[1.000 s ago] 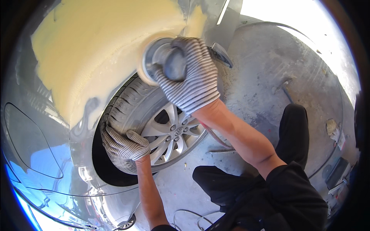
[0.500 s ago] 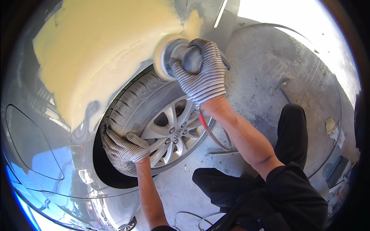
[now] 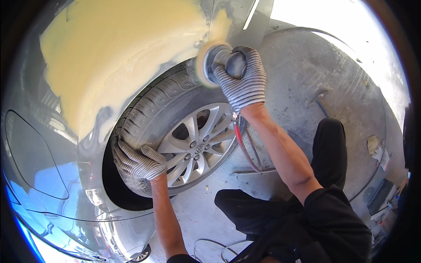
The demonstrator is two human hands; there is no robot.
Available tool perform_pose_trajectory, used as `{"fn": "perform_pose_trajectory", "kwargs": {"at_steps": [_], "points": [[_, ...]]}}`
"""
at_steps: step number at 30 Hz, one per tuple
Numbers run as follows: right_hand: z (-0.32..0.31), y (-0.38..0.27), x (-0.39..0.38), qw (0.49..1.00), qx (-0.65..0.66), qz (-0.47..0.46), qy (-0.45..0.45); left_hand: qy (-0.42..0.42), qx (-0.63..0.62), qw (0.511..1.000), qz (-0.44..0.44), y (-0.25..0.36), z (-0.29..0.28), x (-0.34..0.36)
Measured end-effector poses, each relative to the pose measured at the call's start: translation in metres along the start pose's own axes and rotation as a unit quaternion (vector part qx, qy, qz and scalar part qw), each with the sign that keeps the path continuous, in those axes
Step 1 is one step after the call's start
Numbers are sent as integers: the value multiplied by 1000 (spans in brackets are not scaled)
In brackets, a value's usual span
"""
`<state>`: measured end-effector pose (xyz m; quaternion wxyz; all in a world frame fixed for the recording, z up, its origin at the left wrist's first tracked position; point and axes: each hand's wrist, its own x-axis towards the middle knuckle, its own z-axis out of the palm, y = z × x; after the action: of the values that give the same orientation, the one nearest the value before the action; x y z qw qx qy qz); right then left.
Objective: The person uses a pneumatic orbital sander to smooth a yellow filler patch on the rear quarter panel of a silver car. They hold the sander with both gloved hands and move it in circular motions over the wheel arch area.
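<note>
Concrete floor runs grey and dusty, w/ bright glare washing out the top right. Small metal tool lies on it, well apart from the car. Crumpled rag sits near the right rim, and just below it a dark box w/ bits of litter beside it, too small to make out. Thin cable loops across the floor at the bottom edge. Person's knee in black trousers is bent over the concrete. Dark fuel flap shows on the glossy lower bodywork, far left
</note>
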<state>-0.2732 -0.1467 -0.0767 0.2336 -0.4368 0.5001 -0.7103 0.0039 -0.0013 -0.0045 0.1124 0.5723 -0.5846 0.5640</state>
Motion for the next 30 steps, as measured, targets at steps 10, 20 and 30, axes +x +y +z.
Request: {"fn": "perform_pose_trajectory", "kwargs": {"at_steps": [10,20,30], "points": [[2,-11,-8,999,1,-50,-11,-16,-10,1000,0,-6,-2,-1],[14,-41,-18,991,13,-128,-24,-28,-42,998,-22,-7,0,-6],[16,-46,-14,988,12,-153,-11,-23,-47,998,-29,-7,1,-5]]}}
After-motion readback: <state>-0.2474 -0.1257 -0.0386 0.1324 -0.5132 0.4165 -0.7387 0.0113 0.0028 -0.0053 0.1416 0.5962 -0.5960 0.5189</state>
